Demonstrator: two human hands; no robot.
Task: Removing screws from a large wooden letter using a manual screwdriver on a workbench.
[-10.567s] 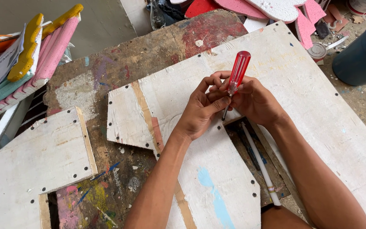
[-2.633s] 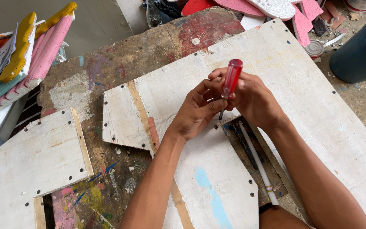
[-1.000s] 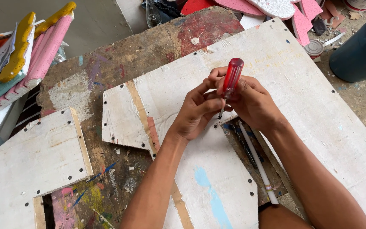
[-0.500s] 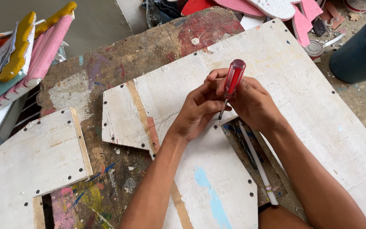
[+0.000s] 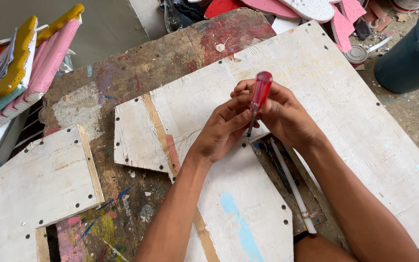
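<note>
A worn wooden counter point(image 5: 170, 63) fills most of the view, its top scarred and stained with patches of red, purple, yellow and blue paint. White boards point(image 5: 345, 121) studded with dark nail heads lie across it, and a separate white panel point(image 5: 30, 189) rests at the near left corner. At the left edge, pink, yellow and teal foam pieces point(image 5: 35, 63) are stacked on their sides. Beyond the far edge lie red and pink foam offcuts point(image 5: 277, 6). To the right, the dusty concrete floor point(image 5: 413, 116) carries scattered debris, a small tin can point(image 5: 356, 54) and a blue bucket point(image 5: 410, 53). A pale grey wall point(image 5: 107, 24) stands behind, in even daylight
</note>
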